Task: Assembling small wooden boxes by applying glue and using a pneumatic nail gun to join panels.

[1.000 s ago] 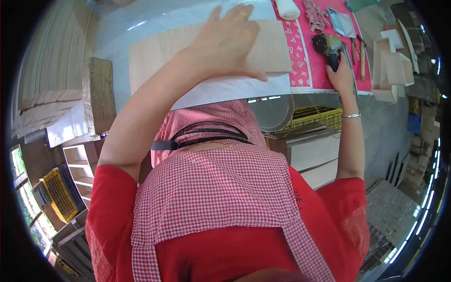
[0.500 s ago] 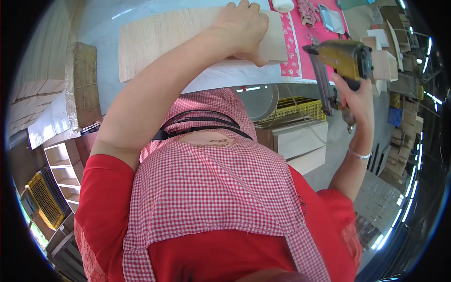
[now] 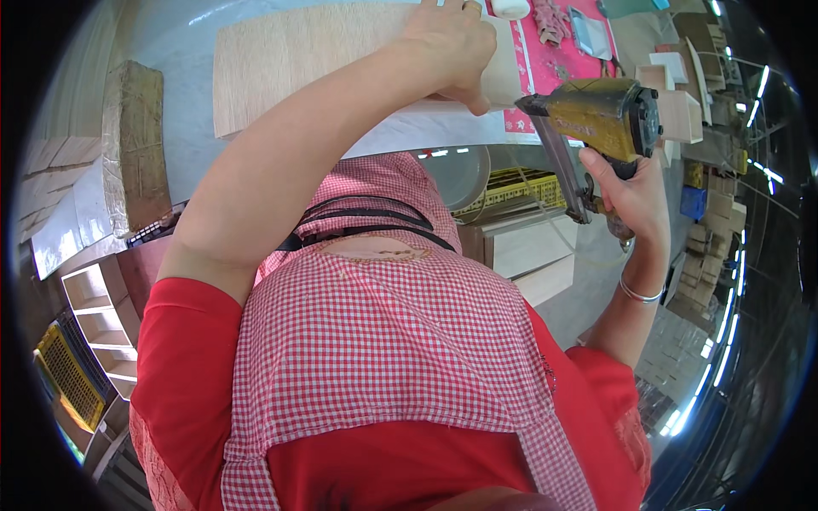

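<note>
A pale wooden board (image 3: pixel 307 64) lies across the table, its grain running lengthwise. My left hand (image 3: pixel 452 51) grips it near its right end, thumb bent over the near edge and fingers reaching toward the far side. What lies beneath the board is mostly hidden. In my right hand (image 3: pixel 635 192) is a yellow and black nail gun (image 3: pixel 588 115), fingers wrapped round its handle. Its dark nose points left, close to the board's right end; whether it touches, I cannot tell. The long magazine slants down below the nose.
A pink patterned cloth (image 3: pixel 545 64) covers the table's right part, holding a crumpled pink cloth (image 3: pixel 552 21) and a pale blue-white tray (image 3: pixel 590 34). A taped brown block (image 3: pixel 136 149) stands at left. Below the table edge are a yellow crate (image 3: pixel 532 187) and stacked boards (image 3: pixel 537 243).
The nail gun has moved left, its nose now close to the board's right end. My left hand stays on the board, shifted very slightly.
</note>
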A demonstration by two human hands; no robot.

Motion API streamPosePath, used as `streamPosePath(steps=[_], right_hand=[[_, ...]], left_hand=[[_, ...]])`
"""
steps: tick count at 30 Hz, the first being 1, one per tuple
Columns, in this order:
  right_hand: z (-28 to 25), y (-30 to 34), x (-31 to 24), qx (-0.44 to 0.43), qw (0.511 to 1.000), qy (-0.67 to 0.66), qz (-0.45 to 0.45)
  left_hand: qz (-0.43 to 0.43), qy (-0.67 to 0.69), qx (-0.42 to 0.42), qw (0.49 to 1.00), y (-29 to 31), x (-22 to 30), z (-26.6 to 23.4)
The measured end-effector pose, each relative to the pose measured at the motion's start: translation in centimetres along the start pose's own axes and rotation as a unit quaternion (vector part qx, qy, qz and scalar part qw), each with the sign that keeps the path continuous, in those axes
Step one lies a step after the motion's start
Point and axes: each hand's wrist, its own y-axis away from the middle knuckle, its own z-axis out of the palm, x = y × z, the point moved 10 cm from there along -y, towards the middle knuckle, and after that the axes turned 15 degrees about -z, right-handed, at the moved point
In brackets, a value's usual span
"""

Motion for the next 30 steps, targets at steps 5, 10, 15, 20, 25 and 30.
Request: streamPosePath(steps=[5,10,15,20,25,30], right_hand=[[0.4,0.2,-0.2,-0.014,0.999,-0.002,0.040],[0.5,0.8,1.0,-0.014,0.996,-0.012,0.091],[0.8,0.3,0.2,-0.022,0.997,-0.006,0.078],[0.5,0.1,-1.7,0.005,0.997,0.039,0.067],[1.0,0.3,-2.9,0.010,0.999,0.021,0.029],[3.4,-1.0,-6.0,-0.032,0.998,-0.004,-0.046]], left_hand=[[0.030,0.062,0.056,0.996,0.0,-0.9,0.8],[0.018,0.051,0.030,0.998,0.2,0.0,-0.6],[-0.003,0.027,-0.025,0.999,0.7,-0.5,-0.8],[0.137,0.037,0.405,0.903,8.5,-5.2,-3.8],[0.027,-0.078,0.206,0.975,12.2,-14.1,-4.7],[-0.027,-0.052,0.033,0.998,11.2,-14.1,-6.3]])
